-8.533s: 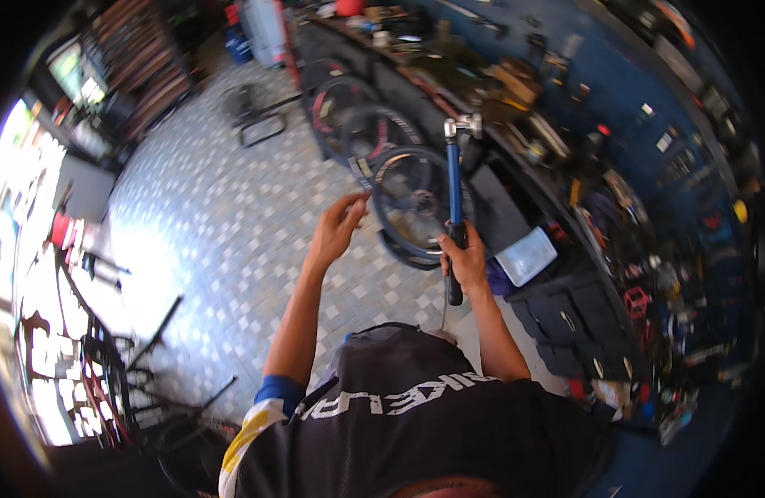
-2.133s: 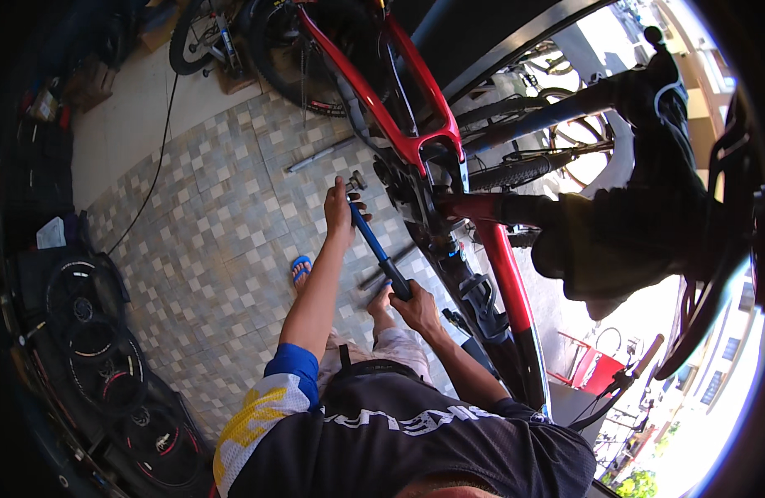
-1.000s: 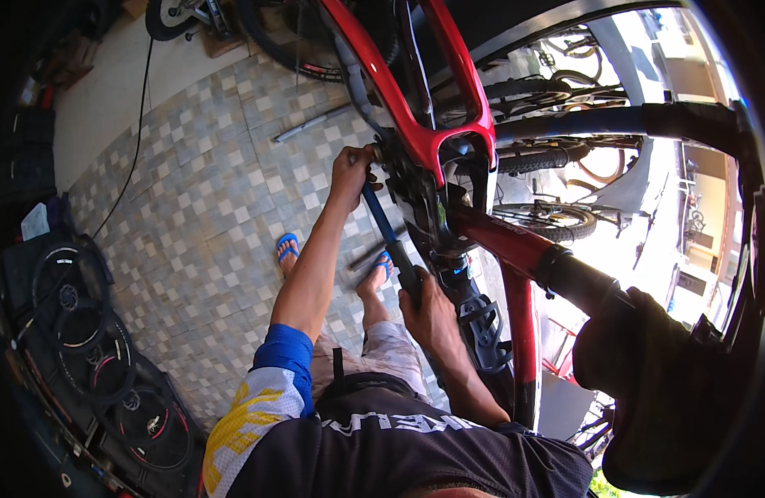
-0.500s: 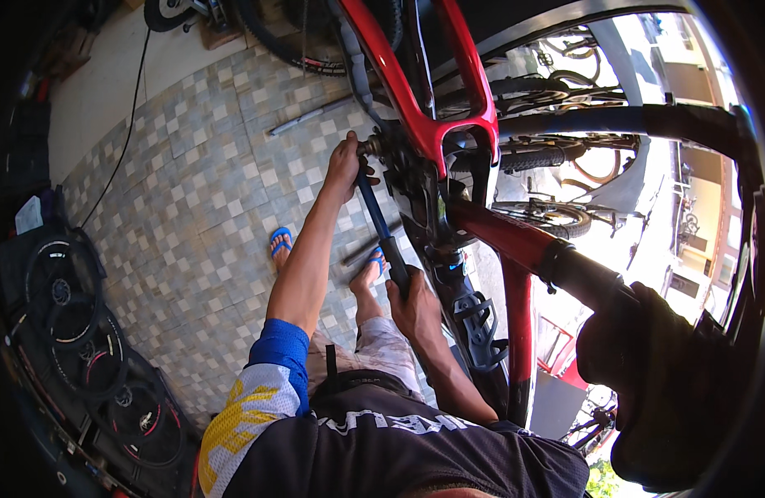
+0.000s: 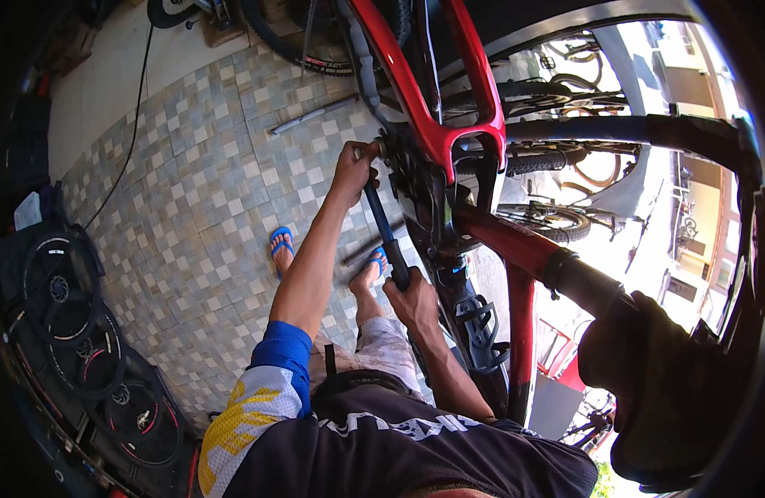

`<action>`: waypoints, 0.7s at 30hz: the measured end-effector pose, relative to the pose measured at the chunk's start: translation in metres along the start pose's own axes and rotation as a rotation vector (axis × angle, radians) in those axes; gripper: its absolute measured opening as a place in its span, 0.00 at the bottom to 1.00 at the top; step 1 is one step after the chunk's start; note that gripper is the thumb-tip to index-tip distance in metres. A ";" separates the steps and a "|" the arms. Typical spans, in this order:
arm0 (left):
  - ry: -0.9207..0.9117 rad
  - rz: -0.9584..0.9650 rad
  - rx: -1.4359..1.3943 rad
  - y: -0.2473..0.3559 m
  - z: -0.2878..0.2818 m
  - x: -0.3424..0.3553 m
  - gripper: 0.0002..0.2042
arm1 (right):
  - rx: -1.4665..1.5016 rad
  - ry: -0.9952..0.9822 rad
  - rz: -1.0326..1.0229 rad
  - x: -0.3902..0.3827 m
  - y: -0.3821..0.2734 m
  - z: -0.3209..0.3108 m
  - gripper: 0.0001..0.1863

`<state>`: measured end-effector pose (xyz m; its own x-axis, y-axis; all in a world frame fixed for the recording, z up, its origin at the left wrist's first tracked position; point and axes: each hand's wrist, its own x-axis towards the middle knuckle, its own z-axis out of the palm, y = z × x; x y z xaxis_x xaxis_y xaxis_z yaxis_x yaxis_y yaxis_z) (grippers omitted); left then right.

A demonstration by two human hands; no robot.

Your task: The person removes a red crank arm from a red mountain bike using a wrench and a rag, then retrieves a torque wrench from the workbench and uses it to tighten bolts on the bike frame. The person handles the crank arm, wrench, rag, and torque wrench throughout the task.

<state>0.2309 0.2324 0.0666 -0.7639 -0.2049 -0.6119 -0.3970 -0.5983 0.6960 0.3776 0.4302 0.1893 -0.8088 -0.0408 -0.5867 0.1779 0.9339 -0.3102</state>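
A long-handled wrench [image 5: 380,217] with a dark blue shaft and black grip runs between my two hands. My left hand [image 5: 351,173] is closed around its far end, fingers pressed up against a small metal fitting beside the crank area [image 5: 409,170] of a red and black bicycle frame [image 5: 474,83]. Those fingers largely cover the wrench's head. Lower down, my right hand [image 5: 414,300] wraps the black grip, thumb along it. Just right of that hand, a black bottle cage [image 5: 479,332] sits on the frame.
Several wheels [image 5: 60,289] rest on a dark rack at left. A metal tube [image 5: 314,114] lies on the tiled floor [image 5: 191,183], and a black cable [image 5: 137,116] crosses it. More bicycles [image 5: 548,158] stand at right. My feet in blue flip-flops [image 5: 281,241] are below.
My left hand has shifted slightly right, its fingers now covering more of the metal fitting and the wrench's head. My right hand stays on the grip, moved only a little.
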 end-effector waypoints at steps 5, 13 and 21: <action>0.005 0.003 -0.023 0.001 0.006 -0.007 0.16 | 0.055 0.036 0.093 0.002 0.003 0.012 0.31; 0.005 0.043 -0.024 -0.009 0.004 0.004 0.19 | 0.063 0.049 0.114 0.005 0.007 0.017 0.27; 0.003 0.087 -0.030 -0.006 0.006 0.004 0.14 | 0.061 0.089 0.071 0.012 0.013 0.024 0.25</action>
<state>0.2275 0.2400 0.0624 -0.7932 -0.2600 -0.5506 -0.3135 -0.6008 0.7353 0.3835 0.4332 0.1604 -0.8389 0.0584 -0.5412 0.2677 0.9099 -0.3168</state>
